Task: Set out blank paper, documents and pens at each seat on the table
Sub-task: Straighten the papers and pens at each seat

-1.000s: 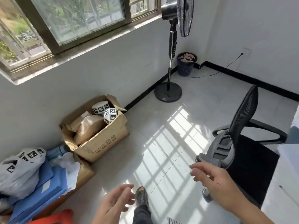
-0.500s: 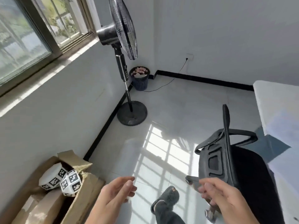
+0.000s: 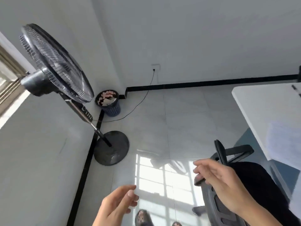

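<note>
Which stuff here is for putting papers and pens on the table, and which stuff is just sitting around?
For the job:
white table
sheet of paper on it
pens at its far edge
black office chair
left hand and right hand, both open and empty

Just sitting around:
standing fan
wastebasket
wall socket and power cord

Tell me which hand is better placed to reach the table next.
Right, probably. The right hand hovers empty over the chair beside the table; the left hand is farther, over the floor.

Left hand (image 3: 117, 204), right hand (image 3: 218, 181) bare, no sleeves visible; dark slippers (image 3: 143, 217) on feet.
</note>
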The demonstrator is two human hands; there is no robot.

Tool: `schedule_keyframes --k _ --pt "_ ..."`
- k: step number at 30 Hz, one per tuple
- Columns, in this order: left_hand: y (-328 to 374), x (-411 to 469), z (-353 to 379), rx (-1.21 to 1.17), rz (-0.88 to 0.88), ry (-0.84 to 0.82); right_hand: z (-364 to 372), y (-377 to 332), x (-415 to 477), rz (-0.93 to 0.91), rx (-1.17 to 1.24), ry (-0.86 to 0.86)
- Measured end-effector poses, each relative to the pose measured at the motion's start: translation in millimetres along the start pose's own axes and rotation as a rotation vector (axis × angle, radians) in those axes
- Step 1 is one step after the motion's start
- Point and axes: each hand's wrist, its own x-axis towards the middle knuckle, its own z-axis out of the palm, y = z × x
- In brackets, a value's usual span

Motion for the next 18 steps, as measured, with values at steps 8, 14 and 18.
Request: schedule_keyframes --k 8,14,18 --pt "75.0 192.0 9.9 0.142 0.054 -0.332 -23.8 15.1 62.9 0.219 0.107 0.396" --pt "148.9 310.8 56.6 0.287 0.195 -0.593 -32.8 -2.7 82.4 0.370 0.168 0.660" --pt "182.2 335.7 123.5 0.372 0.267 -0.818 -40.5 -0.5 66.7 0.465 0.192 0.897"
